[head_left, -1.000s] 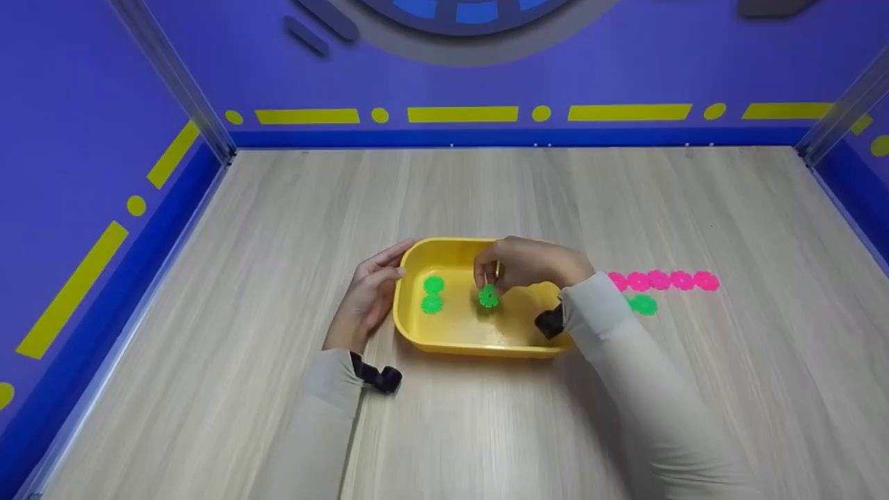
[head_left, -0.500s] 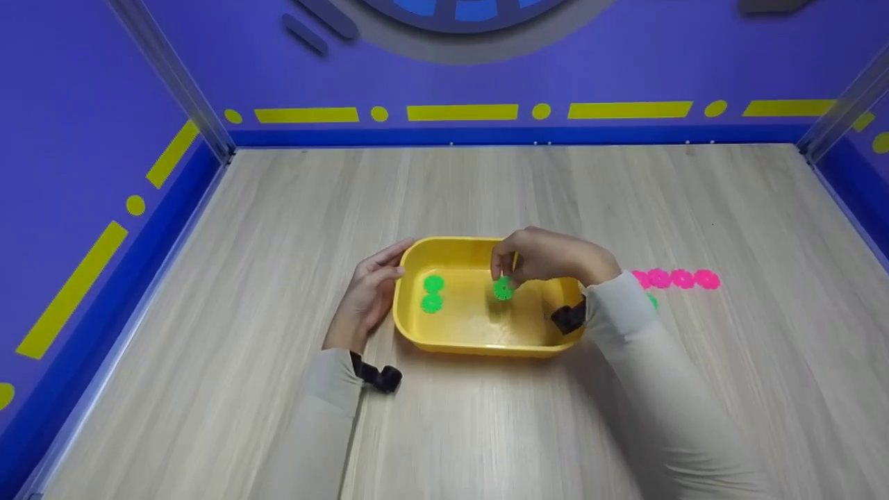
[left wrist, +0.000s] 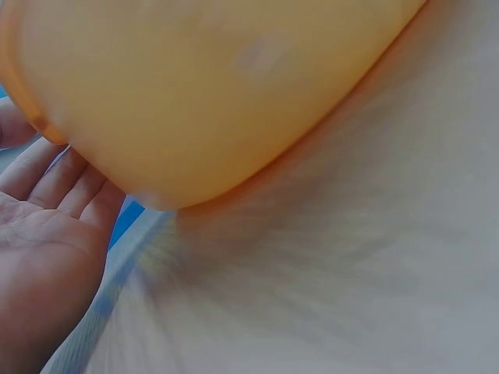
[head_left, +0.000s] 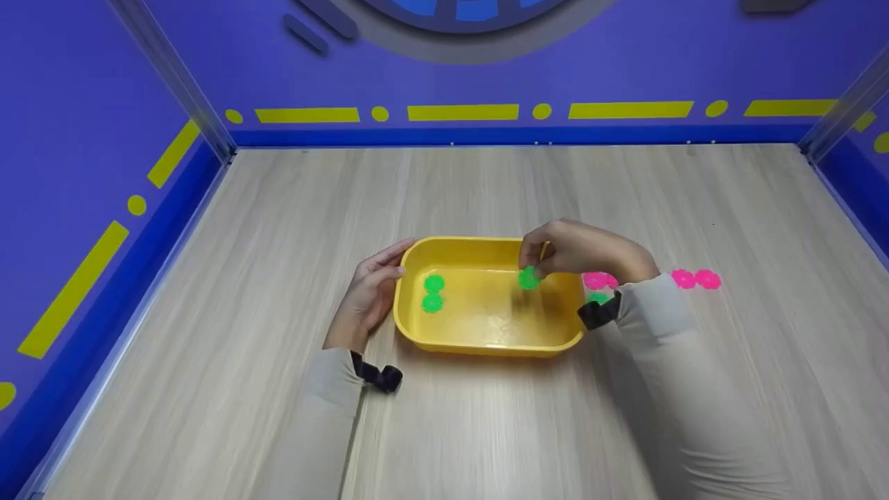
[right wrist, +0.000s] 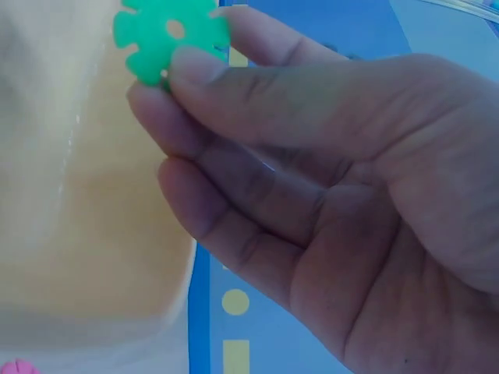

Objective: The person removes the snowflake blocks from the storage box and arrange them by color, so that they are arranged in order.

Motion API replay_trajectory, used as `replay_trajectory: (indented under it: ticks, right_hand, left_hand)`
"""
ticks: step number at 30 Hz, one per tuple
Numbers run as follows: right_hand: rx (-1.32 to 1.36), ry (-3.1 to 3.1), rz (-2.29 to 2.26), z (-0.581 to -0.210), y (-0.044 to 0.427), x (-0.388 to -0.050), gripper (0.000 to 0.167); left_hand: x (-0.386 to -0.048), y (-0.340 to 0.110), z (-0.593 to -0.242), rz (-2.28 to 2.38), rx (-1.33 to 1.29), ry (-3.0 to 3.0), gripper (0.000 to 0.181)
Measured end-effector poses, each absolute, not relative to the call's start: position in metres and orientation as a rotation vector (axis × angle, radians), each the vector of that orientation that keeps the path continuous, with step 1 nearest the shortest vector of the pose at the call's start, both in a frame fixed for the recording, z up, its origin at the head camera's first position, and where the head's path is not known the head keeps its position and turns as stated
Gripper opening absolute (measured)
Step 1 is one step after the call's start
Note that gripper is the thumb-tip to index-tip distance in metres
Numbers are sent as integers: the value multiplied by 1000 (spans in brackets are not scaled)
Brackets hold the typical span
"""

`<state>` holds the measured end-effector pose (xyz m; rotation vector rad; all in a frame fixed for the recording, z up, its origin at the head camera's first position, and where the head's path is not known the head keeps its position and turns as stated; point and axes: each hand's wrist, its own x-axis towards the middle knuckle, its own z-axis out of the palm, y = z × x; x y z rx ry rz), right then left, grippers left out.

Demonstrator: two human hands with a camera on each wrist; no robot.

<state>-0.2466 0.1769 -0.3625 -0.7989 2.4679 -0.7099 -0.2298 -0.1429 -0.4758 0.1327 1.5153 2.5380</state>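
Note:
A yellow plastic basin [head_left: 479, 316] stands on the table, tilted slightly toward me. My left hand [head_left: 371, 292] holds it at the left rim, the thumb at the edge and the fingers along the outside wall. My right hand [head_left: 590, 251] pinches a green notched snowflake disc [head_left: 528, 278] between thumb and fingers, above the basin's right half. In the right wrist view, the thumb lies across this disc [right wrist: 156, 35] beside its centre hole. Two green discs [head_left: 432, 303] touch each other on the basin floor at the left.
Several pink snowflake discs [head_left: 707, 279] lie in a row right of the basin, partly hidden by my right wrist. A green disc [head_left: 597, 298] shows just below that row. Blue-purple panels [head_left: 472, 83] wall in the table at the back and sides.
My right hand has moved right and a little away from me, carrying the green disc from the basin's middle toward its right side. The left hand and basin have stayed put.

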Motion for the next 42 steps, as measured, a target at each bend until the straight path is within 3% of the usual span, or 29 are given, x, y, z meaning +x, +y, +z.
replay_trajectory:
  ticks: [42]
  right_hand:
    - [-618,2613,-833,-368,267,-238,18]
  left_hand:
    - [-230,-142,-476,2539,131,1489,56]
